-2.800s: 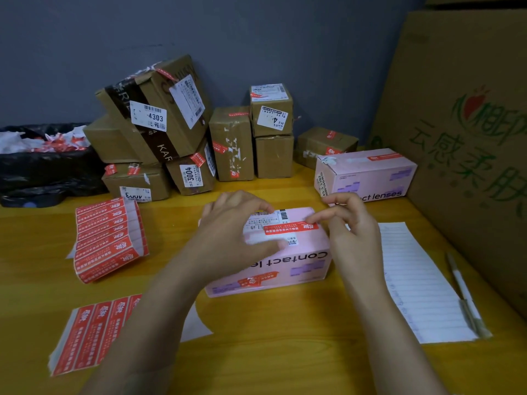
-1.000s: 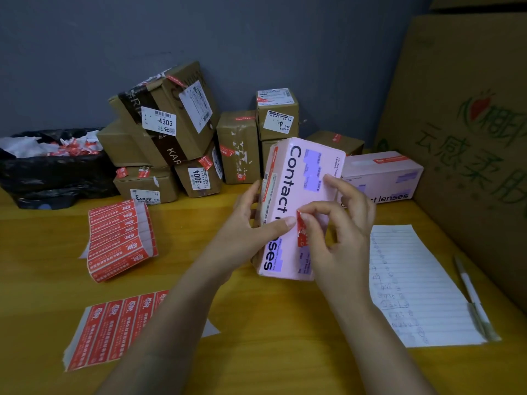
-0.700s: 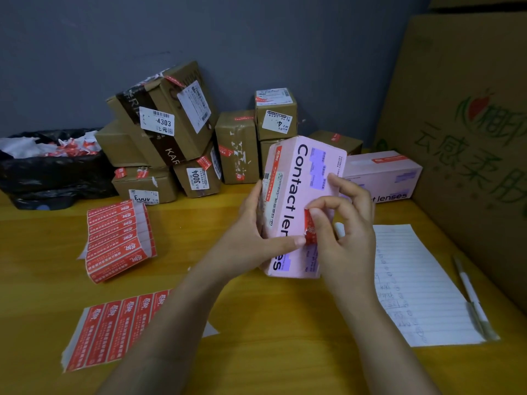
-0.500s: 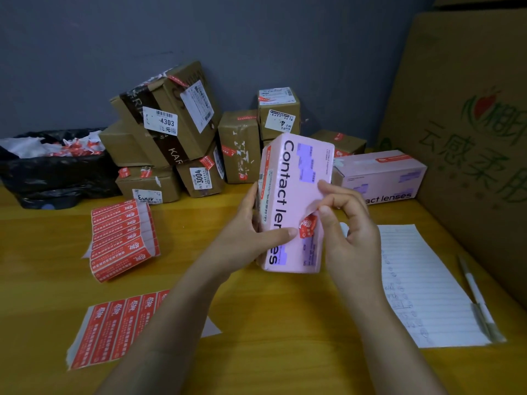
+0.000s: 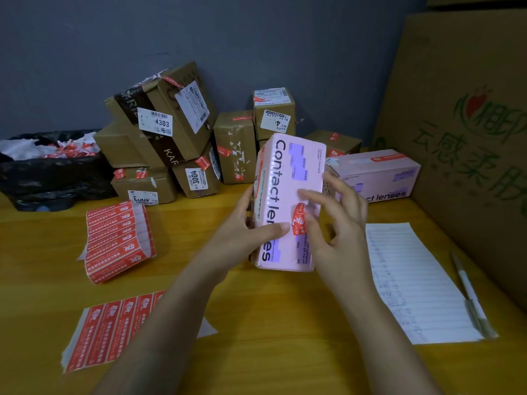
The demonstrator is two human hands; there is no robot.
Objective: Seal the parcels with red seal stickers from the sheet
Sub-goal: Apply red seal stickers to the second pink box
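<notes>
This is a small parcel-packing and dispatch corner. Brown parcels point(image 5: 182, 138) with shipping labels and red seals are piled against a grey wall point(image 5: 256, 38) on a wooden table point(image 5: 256, 323), alongside a folded stack of red seal stickers point(image 5: 114, 238), a flat sticker sheet point(image 5: 114, 334), a pink contact-lens box point(image 5: 288, 181), a second pink box point(image 5: 379, 172) and a handwritten list point(image 5: 413, 280) with a pen point(image 5: 470, 295). A large printed carton point(image 5: 470, 138) stands at the right, a black bag point(image 5: 48, 172) of paper scraps at the left.

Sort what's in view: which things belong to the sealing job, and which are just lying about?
Job: pink box gripped by the left hand; red seal sticker on it, beside the right hand; flat sticker sheet; folded sticker stack; brown parcels; second pink box.
Lying about: lined paper; pen; black bag of scraps; large carton.
</notes>
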